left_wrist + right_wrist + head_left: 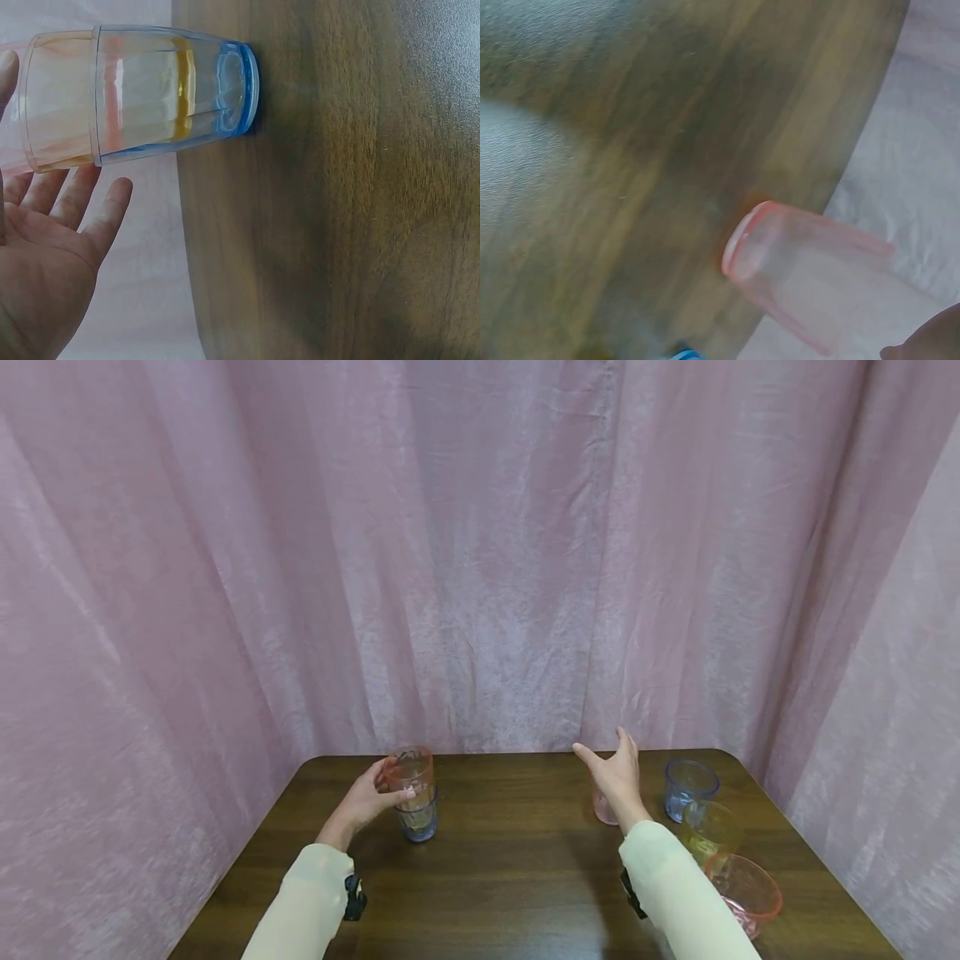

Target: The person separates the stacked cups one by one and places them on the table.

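Observation:
A stack of nested clear cups stands upright toward the left back of the table, with a blue cup (421, 828) at the bottom, a yellow cup (56, 101) inside it and a pink cup (412, 770) on top. My left hand (366, 799) holds the stack near the pink cup, thumb in front and fingers round the far side; its little finger stands away in the left wrist view. On the right, my right hand (617, 774) is spread above another pink cup (802, 262), which stands upright on the table. That hand partly covers the cup in the head view.
Along the right side of the wooden table (510, 877) stand a second blue cup (690, 785), a second yellow cup (712, 831) and a reddish-pink cup (750, 893) near my right sleeve. A pink curtain (495, 568) hangs behind the table's back edge.

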The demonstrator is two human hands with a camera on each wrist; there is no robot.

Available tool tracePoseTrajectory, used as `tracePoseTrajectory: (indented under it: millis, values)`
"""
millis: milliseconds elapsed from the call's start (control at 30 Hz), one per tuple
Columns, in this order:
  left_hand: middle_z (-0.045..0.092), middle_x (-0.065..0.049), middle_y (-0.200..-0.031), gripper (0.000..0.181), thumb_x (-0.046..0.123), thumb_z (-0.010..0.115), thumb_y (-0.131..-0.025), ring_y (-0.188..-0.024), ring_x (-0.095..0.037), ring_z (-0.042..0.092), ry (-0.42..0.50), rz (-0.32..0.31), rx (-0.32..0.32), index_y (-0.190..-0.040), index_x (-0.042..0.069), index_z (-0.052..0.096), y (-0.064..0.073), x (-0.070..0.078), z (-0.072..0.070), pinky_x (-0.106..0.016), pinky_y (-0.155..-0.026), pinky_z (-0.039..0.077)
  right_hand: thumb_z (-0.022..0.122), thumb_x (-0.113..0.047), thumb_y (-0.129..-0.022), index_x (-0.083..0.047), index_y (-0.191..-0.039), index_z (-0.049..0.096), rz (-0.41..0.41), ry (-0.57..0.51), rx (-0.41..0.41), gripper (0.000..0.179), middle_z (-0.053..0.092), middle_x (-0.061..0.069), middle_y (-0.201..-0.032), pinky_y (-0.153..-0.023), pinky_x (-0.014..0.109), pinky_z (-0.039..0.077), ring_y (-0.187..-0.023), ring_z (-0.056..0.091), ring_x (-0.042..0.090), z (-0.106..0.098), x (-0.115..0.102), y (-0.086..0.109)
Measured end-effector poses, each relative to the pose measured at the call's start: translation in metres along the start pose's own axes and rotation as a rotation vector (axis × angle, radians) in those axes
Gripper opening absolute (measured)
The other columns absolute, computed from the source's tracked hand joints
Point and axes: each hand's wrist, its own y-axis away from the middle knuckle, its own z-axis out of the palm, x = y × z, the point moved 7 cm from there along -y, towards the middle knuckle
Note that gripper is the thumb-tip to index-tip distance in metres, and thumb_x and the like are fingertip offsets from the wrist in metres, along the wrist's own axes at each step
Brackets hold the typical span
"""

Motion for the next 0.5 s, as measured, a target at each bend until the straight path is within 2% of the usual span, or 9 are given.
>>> tracePoseTrajectory:
  millis: [300, 500]
  values:
    - [0.034, -0.026, -0.154, 0.087, 0.025, 0.081, -0.085, -0.139, -0.046, 0.034, -0.044, -0.024, 0.000, -0.151, 0.000, 0.032, 0.000, -0.006, 0.001, -0.060, -0.110, 0.031, 0.072, -0.048, -0.089, -0.008, -0.158, 0.013, -0.045, -0.025, -0.069, 0.100, 0.009, 0.017, -0.163, -0.117, 0.055, 0.020, -0.148, 0.014, 0.041, 0.025, -0.027, 0.001]
    - [0.037, -0.026, -0.152, 0.088, 0.027, 0.083, -0.083, -0.138, -0.045, 0.036, -0.045, -0.038, 0.004, -0.150, 0.000, 0.034, -0.002, -0.010, 0.002, -0.059, -0.110, 0.033, 0.074, -0.046, -0.088, -0.007, -0.158, 0.018, -0.067, -0.009, -0.103, 0.097, 0.014, 0.018, -0.162, -0.116, 0.056, 0.023, -0.147, 0.017, 0.042, 0.045, -0.041, 0.003]
